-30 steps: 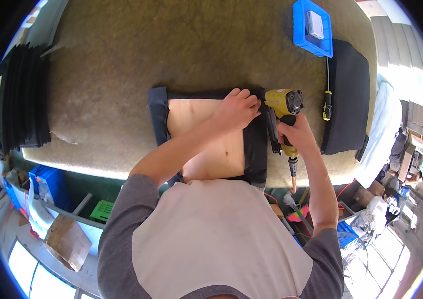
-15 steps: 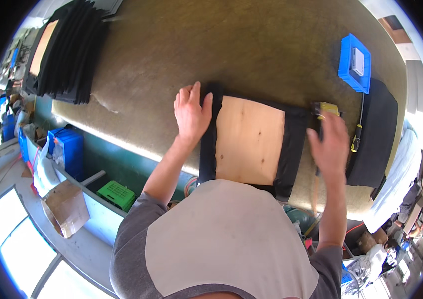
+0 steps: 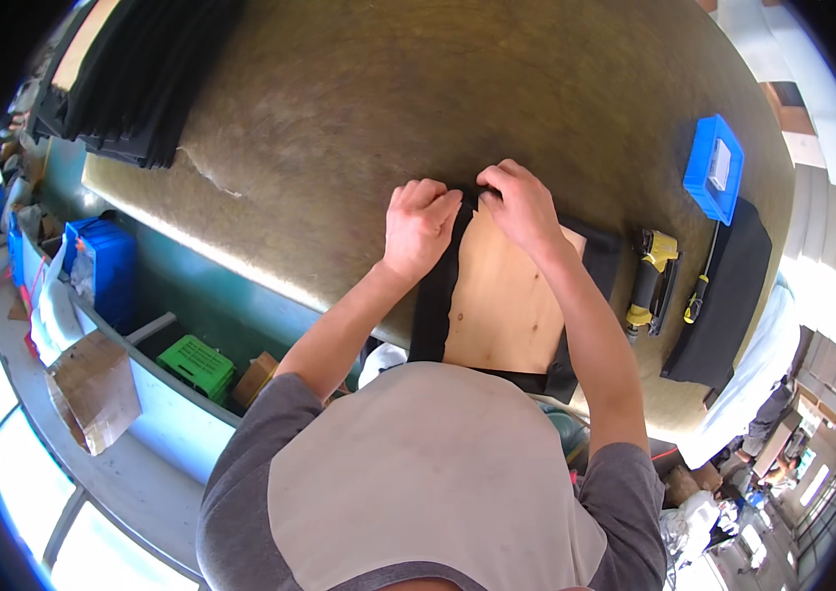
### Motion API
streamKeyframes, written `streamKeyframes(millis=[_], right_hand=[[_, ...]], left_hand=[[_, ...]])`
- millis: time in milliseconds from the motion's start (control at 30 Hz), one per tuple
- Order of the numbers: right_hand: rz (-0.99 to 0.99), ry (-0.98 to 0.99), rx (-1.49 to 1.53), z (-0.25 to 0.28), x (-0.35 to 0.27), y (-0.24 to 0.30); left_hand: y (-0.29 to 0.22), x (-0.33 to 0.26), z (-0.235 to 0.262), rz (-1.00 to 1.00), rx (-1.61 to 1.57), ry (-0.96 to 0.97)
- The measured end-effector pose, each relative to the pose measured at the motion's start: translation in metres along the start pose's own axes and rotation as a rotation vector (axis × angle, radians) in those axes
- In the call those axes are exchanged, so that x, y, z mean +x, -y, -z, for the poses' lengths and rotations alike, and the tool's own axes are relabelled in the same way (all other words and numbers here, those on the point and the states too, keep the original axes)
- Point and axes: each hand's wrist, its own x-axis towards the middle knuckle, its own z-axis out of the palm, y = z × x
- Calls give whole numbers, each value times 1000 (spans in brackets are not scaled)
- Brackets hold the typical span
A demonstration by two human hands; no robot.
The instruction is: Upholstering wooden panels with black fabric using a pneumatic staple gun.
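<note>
A light plywood board (image 3: 501, 295) lies on black fabric (image 3: 430, 305) that wraps up over its edges, on the brown felt table (image 3: 339, 108). My left hand (image 3: 418, 227) presses on the fabric strip at the board's far left corner, fingers curled over it. My right hand (image 3: 521, 207) pinches the black fabric at the board's far edge, right beside the left hand. A yellow and black staple gun (image 3: 649, 281) lies on the table to the right of the board, in neither hand.
A screwdriver (image 3: 699, 291) and a black fabric piece (image 3: 728, 295) lie right of the staple gun. A blue tray (image 3: 713, 167) sits at the far right. A stack of black-covered panels (image 3: 132, 69) rests at the far left. Blue and green crates (image 3: 107, 271) stand below the table's edge.
A second ago my right hand held the staple gun at the board's right edge; now the gun lies on the table. Both hands have come together on the fabric at the far corner.
</note>
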Motion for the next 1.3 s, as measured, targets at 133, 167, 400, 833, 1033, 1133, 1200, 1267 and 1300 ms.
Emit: streamKeyframes(millis=[133, 167, 400, 833, 1033, 1133, 1200, 1267, 1300], right_hand=[[66, 59, 9, 0, 8, 9], [34, 70, 22, 1, 10, 10], [-47, 88, 80, 2, 15, 14], [346, -85, -313, -14, -30, 32], [233, -82, -361, -27, -55, 46], [237, -62, -323, -22, -67, 43], [191, -5, -106, 4, -81, 40], [4, -351, -226, 25, -132, -28], [-315, -470, -315, 52, -138, -25]], left_hand=[[-7, -10, 11, -114, 110, 105], [-9, -11, 13, -140, 113, 135], [-9, -14, 13, -136, 113, 221], [-10, -33, 28, -193, -38, 174], [-1, -7, 41, -261, -31, 397], [-1, -10, 35, -290, 101, 594], [3, -19, 38, -338, 159, 599], [7, -26, 40, -400, 235, 560], [5, -27, 41, -392, 238, 571]])
